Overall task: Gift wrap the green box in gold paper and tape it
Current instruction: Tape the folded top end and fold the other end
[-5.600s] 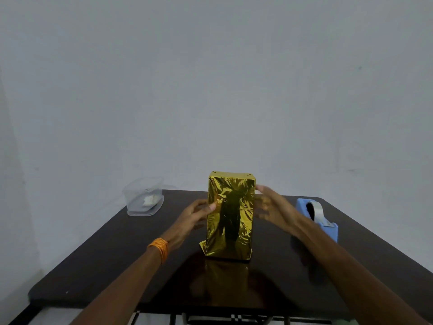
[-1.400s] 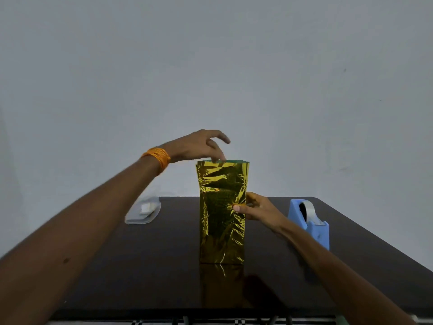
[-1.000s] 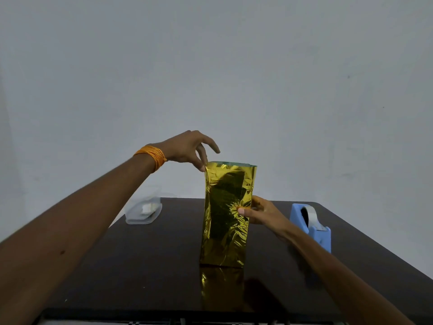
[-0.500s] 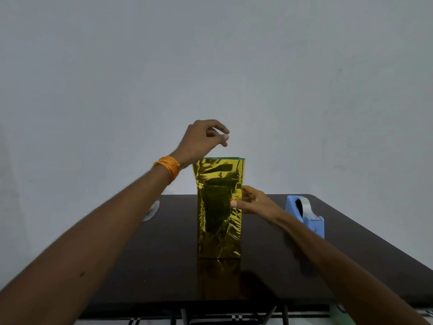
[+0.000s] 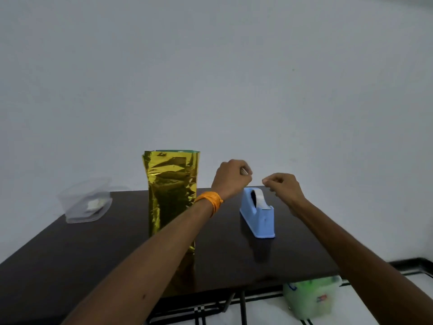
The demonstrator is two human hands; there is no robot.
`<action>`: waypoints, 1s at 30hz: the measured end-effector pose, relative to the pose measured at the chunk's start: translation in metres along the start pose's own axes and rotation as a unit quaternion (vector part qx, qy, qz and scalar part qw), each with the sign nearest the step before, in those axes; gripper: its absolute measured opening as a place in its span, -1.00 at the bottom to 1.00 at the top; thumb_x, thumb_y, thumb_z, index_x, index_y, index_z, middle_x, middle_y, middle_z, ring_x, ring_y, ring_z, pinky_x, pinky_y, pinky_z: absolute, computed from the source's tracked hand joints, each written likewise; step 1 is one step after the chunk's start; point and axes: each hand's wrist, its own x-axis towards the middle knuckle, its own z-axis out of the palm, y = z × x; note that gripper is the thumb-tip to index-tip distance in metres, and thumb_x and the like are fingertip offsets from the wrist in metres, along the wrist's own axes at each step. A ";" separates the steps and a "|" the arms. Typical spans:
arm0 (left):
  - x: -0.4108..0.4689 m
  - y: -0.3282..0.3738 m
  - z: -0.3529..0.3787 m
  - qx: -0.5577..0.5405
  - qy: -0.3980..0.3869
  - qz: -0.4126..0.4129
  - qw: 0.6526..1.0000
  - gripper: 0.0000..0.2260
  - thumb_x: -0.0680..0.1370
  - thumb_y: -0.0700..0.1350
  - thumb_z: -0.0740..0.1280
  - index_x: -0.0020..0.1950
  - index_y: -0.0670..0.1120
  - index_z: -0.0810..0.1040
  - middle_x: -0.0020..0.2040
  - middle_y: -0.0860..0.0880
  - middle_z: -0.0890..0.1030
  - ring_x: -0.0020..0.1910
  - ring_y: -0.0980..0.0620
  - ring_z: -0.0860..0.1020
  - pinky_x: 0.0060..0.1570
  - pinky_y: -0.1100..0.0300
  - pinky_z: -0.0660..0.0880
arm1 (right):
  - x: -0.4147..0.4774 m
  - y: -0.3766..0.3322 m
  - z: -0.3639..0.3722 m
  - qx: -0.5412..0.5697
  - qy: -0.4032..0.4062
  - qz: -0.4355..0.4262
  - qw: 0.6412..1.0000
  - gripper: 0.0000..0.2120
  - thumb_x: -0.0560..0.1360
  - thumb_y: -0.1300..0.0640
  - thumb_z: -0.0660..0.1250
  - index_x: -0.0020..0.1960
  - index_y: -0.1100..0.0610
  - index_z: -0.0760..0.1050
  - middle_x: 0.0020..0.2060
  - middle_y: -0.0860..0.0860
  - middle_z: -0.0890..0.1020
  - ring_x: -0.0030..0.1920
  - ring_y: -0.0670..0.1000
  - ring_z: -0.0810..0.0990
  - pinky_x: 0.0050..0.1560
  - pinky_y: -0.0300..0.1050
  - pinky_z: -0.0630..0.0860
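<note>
Two hands hover above the light blue plastic tape dispenser, and we see both with fingers pinched together: the left hand, with an orange band at its wrist, is curled closed at about ten o'clock from the dispenser, and the right hand is pinched shut at about one o'clock from it. Whether a strip of tape runs between them we cannot tell; the gap between the fingertips looks bare at this sharpness. The tall box wrapped in crinkled gold foil paper stands upright on the dark glossy table, at nine o'clock from the dispenser and apart from both hands, with a thin green edge showing at its open top. The left forearm crosses in front of its lower right corner. A clear plastic container sits near the table's far left edge, at nine o'clock from the box. A pale green translucent tub rests on the floor below the table's near right edge.
</note>
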 end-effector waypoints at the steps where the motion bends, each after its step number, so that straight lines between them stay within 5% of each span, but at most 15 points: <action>1: -0.001 -0.005 0.011 0.005 -0.019 -0.018 1.000 -0.90 0.45 -0.16 0.40 -0.08 -0.08 0.69 -0.16 -0.02 0.69 -0.12 0.03 0.64 -0.03 0.08 0.59 | 0.002 0.010 -0.007 -0.014 0.009 0.022 1.000 -0.91 0.50 0.14 0.43 -0.14 0.13 0.66 -0.16 0.03 0.70 -0.16 -0.01 0.62 -0.16 -0.15 0.50; 5: -0.006 -0.025 0.053 0.009 -0.117 -0.096 0.989 -0.84 0.45 -0.13 0.45 -0.02 -0.17 0.68 -0.06 -0.08 0.68 -0.03 -0.09 0.64 0.02 0.03 0.59 | 0.005 0.043 -0.013 -0.054 -0.002 0.118 0.992 -0.69 0.48 0.07 0.45 -0.21 0.35 0.59 -0.27 0.16 0.62 -0.29 0.03 0.49 -0.27 -0.09 0.41; 8: -0.010 -0.040 0.082 0.032 -0.170 -0.113 0.978 -0.65 0.41 0.02 0.53 0.09 -0.15 0.65 0.02 -0.07 0.65 0.03 -0.06 0.61 0.04 0.06 0.57 | 0.006 0.051 -0.002 -0.044 -0.045 0.175 0.983 -0.73 0.50 0.04 0.42 -0.21 0.22 0.48 -0.28 0.14 0.47 -0.32 0.02 0.36 -0.34 -0.14 0.27; 14: -0.013 -0.057 0.116 0.020 -0.151 -0.112 0.982 -0.64 0.36 0.07 0.57 -0.06 -0.19 0.65 -0.14 -0.10 0.64 -0.16 -0.06 0.60 -0.22 0.08 0.51 | 0.007 0.047 0.014 0.045 -0.081 0.257 0.962 -0.77 0.54 0.12 0.42 -0.23 0.19 0.49 -0.36 0.05 0.47 -0.43 -0.07 0.36 -0.55 -0.28 0.30; 18: -0.012 -0.065 0.119 0.002 -0.134 -0.111 0.985 -0.65 0.34 0.05 0.59 -0.05 -0.16 0.64 -0.13 -0.08 0.63 -0.15 -0.05 0.60 -0.20 0.13 0.51 | 0.016 0.050 0.019 0.058 -0.052 0.275 0.958 -0.79 0.48 0.32 0.43 -0.29 0.24 0.47 -0.40 0.08 0.46 -0.48 -0.05 0.32 -0.65 -0.35 0.22; 22: -0.010 -0.068 0.120 -0.010 -0.133 -0.116 0.984 -0.57 0.33 0.05 0.60 0.05 -0.17 0.64 -0.03 -0.13 0.68 -0.13 -0.03 0.59 -0.17 0.16 0.50 | 0.025 0.050 0.024 0.043 -0.031 0.272 0.961 -0.81 0.45 0.25 0.49 -0.27 0.27 0.54 -0.35 0.11 0.55 -0.45 -0.02 0.38 -0.58 -0.25 0.34; 24: -0.011 -0.068 0.121 -0.008 -0.132 -0.114 0.985 -0.56 0.33 0.06 0.60 0.07 -0.17 0.64 -0.02 -0.14 0.68 -0.11 -0.05 0.60 -0.16 0.16 0.50 | 0.030 0.049 0.027 0.030 -0.016 0.249 0.968 -0.81 0.41 0.18 0.55 -0.15 0.32 0.64 -0.19 0.15 0.69 -0.29 0.06 0.59 -0.26 -0.07 0.63; 26: -0.013 -0.067 0.121 -0.006 -0.130 -0.110 0.985 -0.55 0.35 0.06 0.59 0.09 -0.18 0.64 0.00 -0.14 0.68 -0.06 -0.08 0.62 -0.13 0.14 0.52 | 0.032 0.045 0.028 -0.002 -0.005 0.227 0.974 -0.77 0.40 0.15 0.55 -0.08 0.31 0.67 -0.11 0.16 0.72 -0.14 0.08 0.66 0.01 0.03 0.62; 30: -0.017 -0.067 0.122 -0.005 -0.123 -0.108 0.986 -0.57 0.36 0.07 0.57 0.09 -0.17 0.63 0.02 -0.15 0.67 -0.03 -0.09 0.62 -0.14 0.15 0.48 | 0.020 0.036 0.023 -0.031 0.018 0.183 0.982 -0.82 0.45 0.12 0.50 -0.10 0.26 0.70 -0.19 0.07 0.72 -0.19 0.02 0.63 -0.21 -0.11 0.51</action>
